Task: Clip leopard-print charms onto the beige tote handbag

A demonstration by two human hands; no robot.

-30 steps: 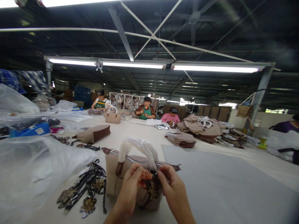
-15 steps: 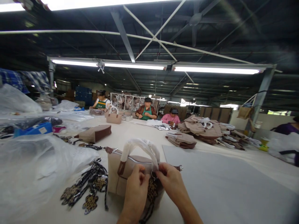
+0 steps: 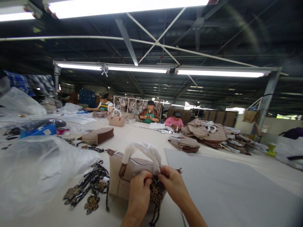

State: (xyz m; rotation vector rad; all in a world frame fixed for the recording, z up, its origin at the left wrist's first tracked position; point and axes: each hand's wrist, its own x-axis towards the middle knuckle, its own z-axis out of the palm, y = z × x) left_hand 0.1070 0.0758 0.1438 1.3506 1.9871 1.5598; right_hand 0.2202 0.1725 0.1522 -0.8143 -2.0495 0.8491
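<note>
A beige handbag (image 3: 115, 186) with brown trim stands upright before me, its zip along the top and its handles (image 3: 139, 147) wrapped in white film. From the base of the near handle hangs a leopard-print bag charm (image 3: 155, 193) with black cords. My left hand (image 3: 140, 194) pinches at the charm's top from the left, fingertips closed by its metal ring. My right hand (image 3: 174, 186) pinches the same spot from the right, against the wrapped handle end. The fingers partly cover the ring. Several more charms (image 3: 92, 204) lie left of the bag.
Clear plastic bags (image 3: 35, 176) spread at the left. Another beige bag (image 3: 97, 136) lies beyond mine. A grey sheet (image 3: 227, 183) covers the table at right. A pile of bags (image 3: 205, 130) lies farther back, and several people sit across the table.
My left fingertips have risen slightly and closed in by the ring. The charm's leopard-print piece now shows more fully below my hands. The camera view has tilted up a little.
</note>
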